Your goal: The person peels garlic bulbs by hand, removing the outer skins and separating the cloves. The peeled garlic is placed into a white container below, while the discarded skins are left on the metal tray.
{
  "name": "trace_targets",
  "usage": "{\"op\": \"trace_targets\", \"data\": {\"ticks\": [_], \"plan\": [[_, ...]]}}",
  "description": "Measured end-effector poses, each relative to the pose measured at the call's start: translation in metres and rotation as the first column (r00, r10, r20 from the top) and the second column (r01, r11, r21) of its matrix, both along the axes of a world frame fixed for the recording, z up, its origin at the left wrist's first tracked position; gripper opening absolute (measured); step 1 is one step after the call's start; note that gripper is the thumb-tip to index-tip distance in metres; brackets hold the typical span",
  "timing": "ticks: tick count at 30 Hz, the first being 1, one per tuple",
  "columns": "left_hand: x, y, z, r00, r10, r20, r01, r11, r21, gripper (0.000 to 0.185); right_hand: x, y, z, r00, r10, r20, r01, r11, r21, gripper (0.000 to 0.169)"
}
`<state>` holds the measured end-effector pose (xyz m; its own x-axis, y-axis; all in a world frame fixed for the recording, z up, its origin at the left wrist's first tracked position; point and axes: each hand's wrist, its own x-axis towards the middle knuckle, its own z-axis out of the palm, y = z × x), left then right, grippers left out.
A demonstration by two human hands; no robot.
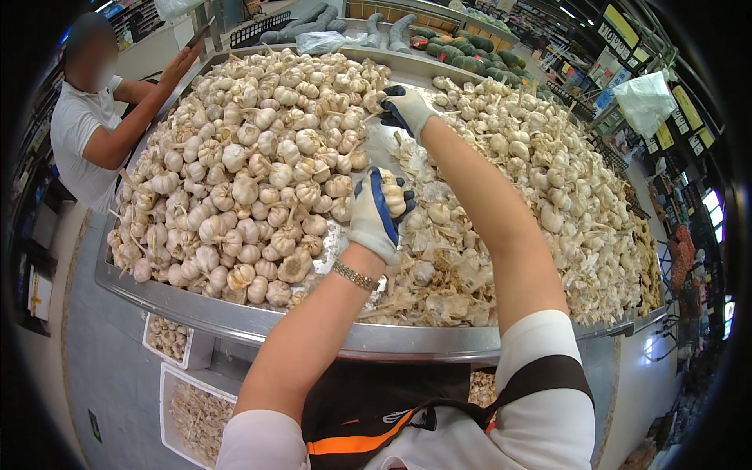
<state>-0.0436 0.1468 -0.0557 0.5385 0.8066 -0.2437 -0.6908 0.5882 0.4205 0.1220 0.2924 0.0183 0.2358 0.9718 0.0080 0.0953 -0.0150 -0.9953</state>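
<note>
My left hand [376, 205], in a white work glove with a blue coated palm, holds a garlic bulb [392, 197] above the gap between two heaps. Farther off, my right hand [408, 108] wears a matching glove with dark fingers. Its fingertips are around another garlic bulb [373, 101] at the edge of the left heap. That heap of garlic [247, 164] consists of rounded whole bulbs, some with stems. Smaller bulbs make up the right heap [558, 194]. Loose papery garlic skins [446, 282] cover the near middle of the metal display table [294, 326].
Across the table's left rim stands a person [94, 129] holding a phone-like device [201, 32]. Winter melons [311, 23] and watermelons [470, 50] lie behind. White foam boxes [197, 414] with garlic and skins stand below. A plastic bag [646, 97] hangs at right.
</note>
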Motion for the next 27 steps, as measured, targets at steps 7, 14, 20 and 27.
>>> {"op": "trace_targets", "data": {"ticks": [7, 14, 20, 27], "plan": [[-0.013, -0.011, 0.024, 0.993, 0.108, -0.048, -0.11, 0.993, -0.036, 0.033, -0.015, 0.03, -0.006, 0.991, -0.081, 0.104, 0.105, 0.964, -0.245, 0.02], [0.001, -0.008, 0.014, 1.0, -0.018, 0.022, 0.018, 1.0, -0.008, 0.043, 0.043, 0.046, -0.047, 0.953, 0.163, 0.255, -0.114, 0.974, -0.195, 0.019], [-0.004, 0.036, -0.03, 0.337, -0.542, 0.77, 0.256, 0.839, 0.479, 0.05, 0.009, -0.032, 0.008, 0.984, 0.134, 0.114, -0.13, 0.991, -0.037, 0.035], [-0.002, -0.006, 0.041, 0.949, 0.081, 0.306, -0.141, 0.973, 0.181, 0.046, -0.043, -0.165, 0.059, 0.829, 0.458, 0.32, -0.358, 0.876, -0.323, 0.055]]}}
